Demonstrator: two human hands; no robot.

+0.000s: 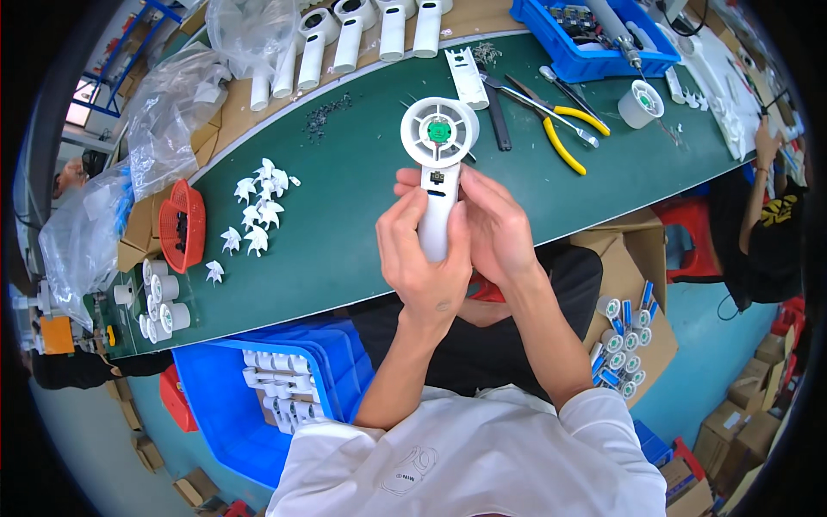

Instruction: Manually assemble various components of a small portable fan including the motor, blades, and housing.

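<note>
hands — left hand (419, 258), right hand (498, 226) — gripping one white fan housing (438, 146)

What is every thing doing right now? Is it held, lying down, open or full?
White handheld fan body: held upright, front open, green part showing.
Left hand: gripping the handle.
Right hand: gripping the handle.
Yellow-handled pliers: lying flat, unheld.
White fan blades: loose on the mat.
Red basket: tipped on its side.

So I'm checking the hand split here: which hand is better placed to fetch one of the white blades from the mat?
Left, probably. The blades lie on the left of the mat, nearer the left hand. The right hand also grips the fan body and could keep holding it alone.
</note>
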